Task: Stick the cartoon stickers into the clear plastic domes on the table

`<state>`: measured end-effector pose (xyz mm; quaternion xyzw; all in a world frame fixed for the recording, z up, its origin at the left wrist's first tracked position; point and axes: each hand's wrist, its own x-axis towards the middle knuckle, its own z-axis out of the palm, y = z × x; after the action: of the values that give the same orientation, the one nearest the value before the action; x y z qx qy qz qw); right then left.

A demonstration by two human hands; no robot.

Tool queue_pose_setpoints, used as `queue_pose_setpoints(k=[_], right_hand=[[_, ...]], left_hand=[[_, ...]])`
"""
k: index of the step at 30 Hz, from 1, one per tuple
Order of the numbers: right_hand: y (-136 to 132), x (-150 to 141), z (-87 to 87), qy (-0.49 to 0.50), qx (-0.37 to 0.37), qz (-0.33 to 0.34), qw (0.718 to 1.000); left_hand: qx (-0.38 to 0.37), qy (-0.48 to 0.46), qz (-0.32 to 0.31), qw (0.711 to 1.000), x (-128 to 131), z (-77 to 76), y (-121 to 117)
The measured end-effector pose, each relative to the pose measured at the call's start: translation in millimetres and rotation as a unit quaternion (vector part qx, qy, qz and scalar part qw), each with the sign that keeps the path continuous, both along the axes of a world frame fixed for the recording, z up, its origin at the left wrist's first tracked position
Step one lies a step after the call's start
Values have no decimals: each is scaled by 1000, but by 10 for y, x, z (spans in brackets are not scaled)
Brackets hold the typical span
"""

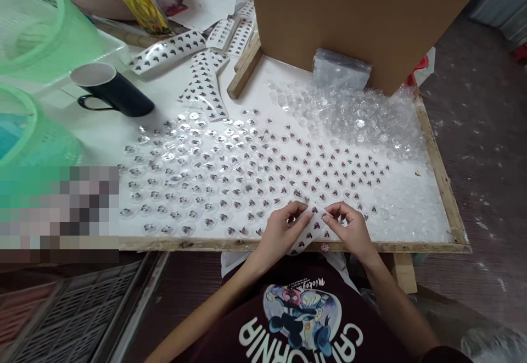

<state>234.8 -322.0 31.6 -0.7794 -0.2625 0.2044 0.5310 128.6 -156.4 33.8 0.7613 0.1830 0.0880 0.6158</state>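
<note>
A narrow white sticker sheet [309, 236] printed with small dark figures hangs over the table's front edge. My left hand [285, 230] pinches its left side between thumb and forefinger. At its upper right edge, my right hand [351, 230] has thumb and forefinger closed on the sheet; whether a single sticker is peeled up there is too small to tell. Just beyond my fingers lie many clear round plastic discs [236, 191], each with a small figure sticker on it. Plain clear discs [411, 204] spread to the right of my right hand.
A heap of clear discs [362, 121] lies against an upright cardboard sheet [329, 17]. More sticker sheets [206, 80] lie at the back, beside a wooden block [244, 72]. A dark mug [127, 96] lies tilted at left, near green baskets [45, 138]. Wooden strips edge the table.
</note>
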Motion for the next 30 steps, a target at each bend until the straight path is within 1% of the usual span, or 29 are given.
queue_pose_setpoints(k=[3, 5, 8, 10, 13, 15, 17, 19, 23, 25, 27, 30], right_hand=[[0, -59, 22, -54, 5, -17, 998], [0, -89, 38, -101, 4, -12, 995], [-7, -89, 71, -135, 29, -17, 990], [-7, -63, 93, -127, 60, -50, 989], [24, -27, 115, -80, 90, -106, 987], [71, -25, 119, -35, 90, -99, 990], [127, -43, 114, -1, 83, -66, 994], [177, -74, 102, 14, 86, -47, 995], [221, -126, 91, 21, 116, -58, 991], [193, -110, 116, 23, 131, -75, 988], [109, -28, 159, 27, 146, -107, 983], [-145, 257, 193, 28, 160, -187, 969]], left_hand=[[0, 3, 15, 1000, 4, -16, -15], [-3, 1, 27, 1000, 4, -27, -20], [-4, -1, 34, 999, 4, -36, -25], [-1, -3, 31, 1000, 6, -34, -32], [0, -5, 26, 1000, 8, -19, -51], [-2, -5, 14, 1000, 6, -3, -64], [0, -5, 1, 1000, 2, 9, -74], [9, -3, -6, 1000, -3, 12, -77], [21, 1, -12, 1000, -3, 4, -75], [22, 3, -19, 1000, 2, 5, -76], [21, 8, -29, 999, 4, 10, -77], [24, 16, -36, 999, 1, 21, -74]])
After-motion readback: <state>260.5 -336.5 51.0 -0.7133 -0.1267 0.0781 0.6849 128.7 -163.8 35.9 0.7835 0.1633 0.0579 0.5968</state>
